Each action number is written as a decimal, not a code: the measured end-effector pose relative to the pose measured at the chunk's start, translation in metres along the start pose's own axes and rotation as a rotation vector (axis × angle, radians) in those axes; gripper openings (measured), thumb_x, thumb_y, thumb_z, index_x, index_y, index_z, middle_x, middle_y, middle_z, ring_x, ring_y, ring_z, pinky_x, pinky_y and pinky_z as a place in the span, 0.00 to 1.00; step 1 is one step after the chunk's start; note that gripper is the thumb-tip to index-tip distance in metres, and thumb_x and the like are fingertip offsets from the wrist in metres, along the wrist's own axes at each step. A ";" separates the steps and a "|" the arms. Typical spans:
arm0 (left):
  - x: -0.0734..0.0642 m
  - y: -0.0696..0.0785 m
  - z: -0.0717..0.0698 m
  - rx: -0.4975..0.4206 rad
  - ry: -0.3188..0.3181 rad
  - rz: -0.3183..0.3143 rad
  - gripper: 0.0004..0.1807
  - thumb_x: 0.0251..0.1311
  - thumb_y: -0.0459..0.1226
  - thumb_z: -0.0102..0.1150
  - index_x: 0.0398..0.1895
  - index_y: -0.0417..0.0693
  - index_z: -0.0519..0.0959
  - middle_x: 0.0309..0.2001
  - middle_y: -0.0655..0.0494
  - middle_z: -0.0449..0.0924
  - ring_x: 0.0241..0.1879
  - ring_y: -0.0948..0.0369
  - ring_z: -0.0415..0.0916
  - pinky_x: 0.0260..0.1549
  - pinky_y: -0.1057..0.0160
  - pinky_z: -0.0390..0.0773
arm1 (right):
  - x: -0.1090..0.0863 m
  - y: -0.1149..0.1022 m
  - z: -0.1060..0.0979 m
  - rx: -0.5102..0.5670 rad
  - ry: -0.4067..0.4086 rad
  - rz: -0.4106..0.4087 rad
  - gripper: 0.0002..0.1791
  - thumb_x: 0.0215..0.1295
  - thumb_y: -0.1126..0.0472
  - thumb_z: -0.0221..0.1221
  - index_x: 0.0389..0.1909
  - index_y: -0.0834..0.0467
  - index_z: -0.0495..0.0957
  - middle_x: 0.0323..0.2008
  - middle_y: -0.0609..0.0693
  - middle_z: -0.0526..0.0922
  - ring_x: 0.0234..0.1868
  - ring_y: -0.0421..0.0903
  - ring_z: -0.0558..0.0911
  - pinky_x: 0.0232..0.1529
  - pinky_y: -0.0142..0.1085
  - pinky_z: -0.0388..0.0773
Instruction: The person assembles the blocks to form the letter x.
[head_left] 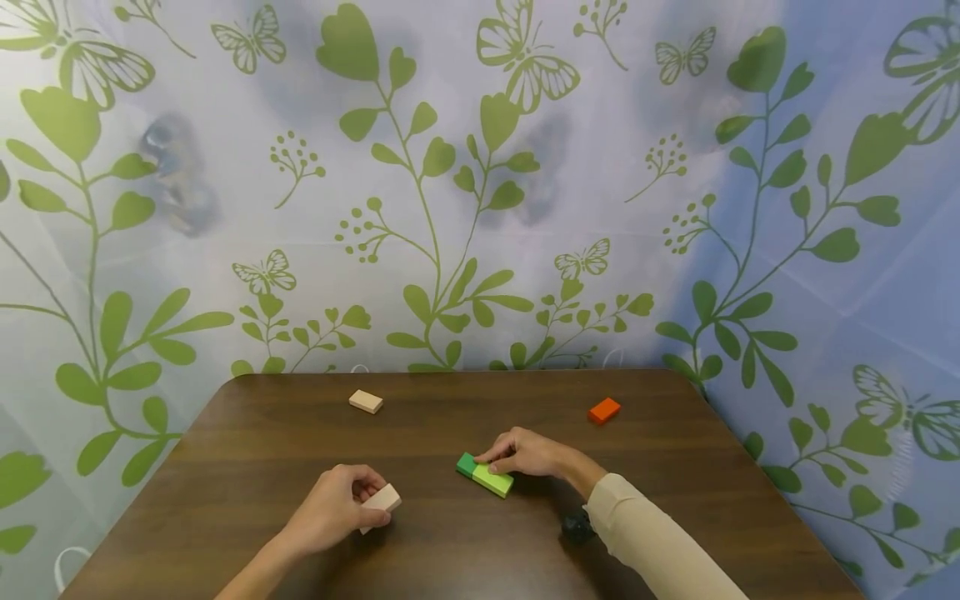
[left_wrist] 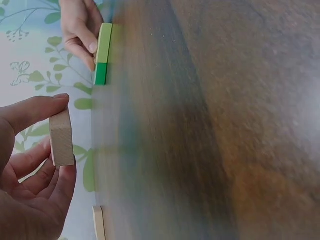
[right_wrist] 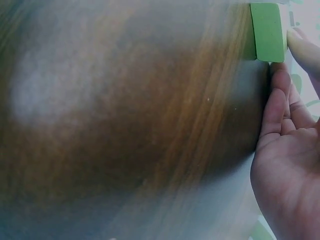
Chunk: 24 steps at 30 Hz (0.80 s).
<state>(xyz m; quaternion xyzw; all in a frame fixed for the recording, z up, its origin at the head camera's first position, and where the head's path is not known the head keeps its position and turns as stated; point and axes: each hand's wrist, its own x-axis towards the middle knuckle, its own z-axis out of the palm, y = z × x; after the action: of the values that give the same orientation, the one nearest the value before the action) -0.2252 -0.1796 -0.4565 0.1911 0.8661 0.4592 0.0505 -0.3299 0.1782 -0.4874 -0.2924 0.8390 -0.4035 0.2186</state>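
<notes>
My left hand [head_left: 337, 508] pinches a plain wooden block [head_left: 382, 500] between thumb and fingers, above the table's left half. In the left wrist view the same wooden block [left_wrist: 61, 140] stands between the thumb and fingertips, its end grain facing the camera. Right of it, a light green block [head_left: 492, 480] and a dark green block [head_left: 467, 464] lie end to end on the table. My right hand [head_left: 528, 452] grips the light green block, thumb on the near side, fingers on the far side. In the right wrist view, the light green block [right_wrist: 268, 32] shows between thumb and fingers.
Another plain wooden block [head_left: 366, 402] lies near the table's back edge, left of centre. An orange-red block [head_left: 603, 410] lies at the back right. The dark wood table [head_left: 300, 433] meets a curtain [head_left: 465, 167] printed with leaves and butterflies. Beside the right sleeve sits a dark round object [head_left: 576, 527].
</notes>
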 end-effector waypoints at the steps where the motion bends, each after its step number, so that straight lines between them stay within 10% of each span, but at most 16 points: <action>1: 0.002 0.001 0.001 0.007 0.004 -0.001 0.18 0.46 0.34 0.81 0.39 0.40 0.83 0.33 0.56 0.80 0.33 0.56 0.76 0.31 0.64 0.77 | 0.000 0.001 0.000 0.003 0.003 0.003 0.15 0.72 0.63 0.64 0.58 0.52 0.86 0.47 0.42 0.84 0.48 0.44 0.78 0.48 0.39 0.75; 24: 0.041 0.015 0.040 0.047 -0.024 0.022 0.18 0.43 0.32 0.83 0.36 0.40 0.83 0.29 0.58 0.79 0.30 0.60 0.75 0.29 0.64 0.76 | -0.001 0.000 -0.001 -0.002 0.011 0.001 0.15 0.72 0.63 0.65 0.57 0.52 0.87 0.44 0.43 0.84 0.44 0.45 0.77 0.43 0.38 0.73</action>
<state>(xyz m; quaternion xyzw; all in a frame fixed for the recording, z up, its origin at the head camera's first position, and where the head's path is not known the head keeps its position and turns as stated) -0.2487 -0.1253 -0.4639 0.2073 0.8739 0.4368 0.0514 -0.3297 0.1790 -0.4866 -0.2899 0.8408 -0.4039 0.2140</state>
